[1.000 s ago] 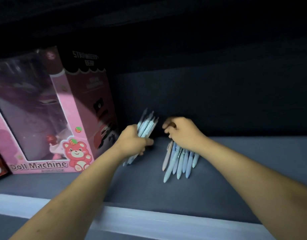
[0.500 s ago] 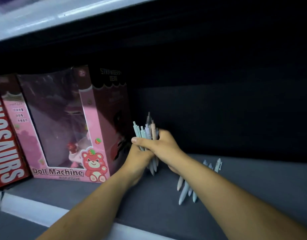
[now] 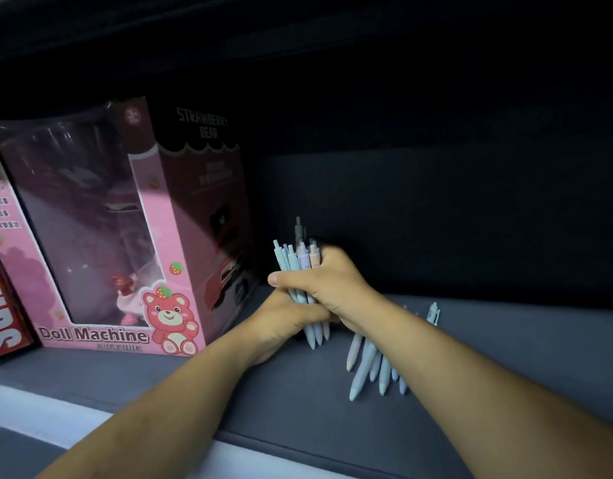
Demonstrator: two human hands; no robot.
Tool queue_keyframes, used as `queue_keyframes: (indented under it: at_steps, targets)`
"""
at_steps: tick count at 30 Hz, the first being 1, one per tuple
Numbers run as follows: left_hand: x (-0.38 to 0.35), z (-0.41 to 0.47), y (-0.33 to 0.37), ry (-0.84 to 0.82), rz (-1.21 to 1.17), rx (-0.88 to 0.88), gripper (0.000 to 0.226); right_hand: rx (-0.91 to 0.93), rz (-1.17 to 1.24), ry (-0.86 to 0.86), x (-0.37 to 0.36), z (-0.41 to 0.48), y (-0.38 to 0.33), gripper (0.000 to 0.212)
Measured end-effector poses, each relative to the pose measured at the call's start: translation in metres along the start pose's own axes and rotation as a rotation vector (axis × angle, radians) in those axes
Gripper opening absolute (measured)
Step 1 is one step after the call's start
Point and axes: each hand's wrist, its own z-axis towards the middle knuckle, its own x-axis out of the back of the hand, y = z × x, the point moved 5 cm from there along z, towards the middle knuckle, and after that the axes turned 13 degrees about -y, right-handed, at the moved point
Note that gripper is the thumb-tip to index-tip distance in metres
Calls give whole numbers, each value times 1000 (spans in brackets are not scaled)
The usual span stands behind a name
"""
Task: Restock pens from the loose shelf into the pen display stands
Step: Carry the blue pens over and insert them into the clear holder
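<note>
Pastel blue, lilac and peach click pens [image 3: 300,262] stand upright in a bundle with their tips down near the grey shelf [image 3: 298,402]. Both hands grasp them: the left hand [image 3: 281,316] curls round the lower barrels and the right hand [image 3: 329,285] wraps over it higher up, fingers clenched on the bundle. More pale loose pens [image 3: 364,368] lie flat just right of it, partly under the right forearm. A pink Doll Machine box [image 3: 173,236] stands at left.

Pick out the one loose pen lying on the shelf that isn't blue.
The beige pen, leftmost of those lying on the shelf and nearest the held bundle; the other pens there are pale blue.
</note>
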Motion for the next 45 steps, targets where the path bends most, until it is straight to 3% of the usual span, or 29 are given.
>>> queue_keyframes:
  at_steps: [6,11,15,19,24,30,37,41,45]
  targets:
    - [-5,-1,1,-100,19,59,10,30,6,71,1,-2,-3,16]
    - [0,0,-1,-17,77,2,16,71,12,17,-1,-3,-5,32]
    - [5,-1,0,96,140,-14,7,106,1,83,-2,-4,-6,26]
    - [3,1,-5,38,176,24,8,130,60,189,4,-7,-7,19]
    - [-3,4,-11,-12,241,65,22,40,143,127,5,-8,0,26]
    - [-2,4,-8,-25,245,61,11,28,262,184,6,-9,1,14]
    - [-7,3,9,-9,178,-62,19,-2,445,232,18,-8,-4,16]
    - [-7,0,8,-38,61,-28,19,27,365,112,19,-12,-12,10]
    - [-12,-3,10,-91,-119,25,17,32,187,177,16,-18,-21,13]
